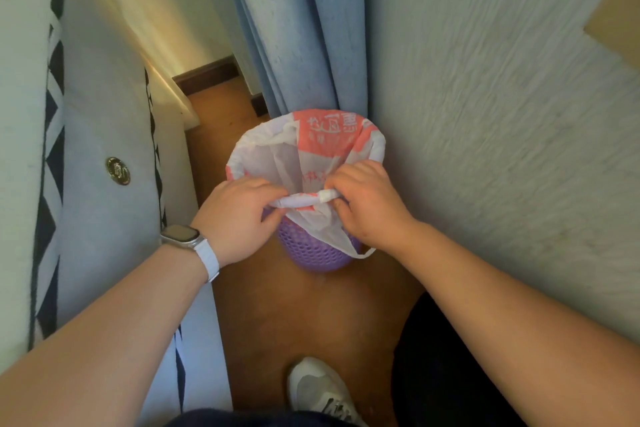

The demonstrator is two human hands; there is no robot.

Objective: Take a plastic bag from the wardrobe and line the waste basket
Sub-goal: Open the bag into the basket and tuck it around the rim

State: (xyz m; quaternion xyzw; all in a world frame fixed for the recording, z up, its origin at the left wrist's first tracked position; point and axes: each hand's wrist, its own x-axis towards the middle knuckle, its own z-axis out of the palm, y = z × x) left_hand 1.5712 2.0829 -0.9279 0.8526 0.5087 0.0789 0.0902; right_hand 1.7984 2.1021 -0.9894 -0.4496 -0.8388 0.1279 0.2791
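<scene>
A purple mesh waste basket [313, 251] stands on the brown floor between a sofa and a wall. A white and red plastic bag [311, 146] sits inside it, its mouth folded over the far and side rim. My left hand [239, 215] and my right hand [367, 204] both pinch the rolled near edge of the bag at the basket's front rim, a few centimetres apart. A loose flap of the bag hangs down over the basket's front right side.
A pale sofa [86, 135] with a black diamond pattern fills the left. Blue curtains [304, 28] hang behind the basket. A textured wall [502, 114] runs along the right. My white shoe [318, 388] rests on the floor below.
</scene>
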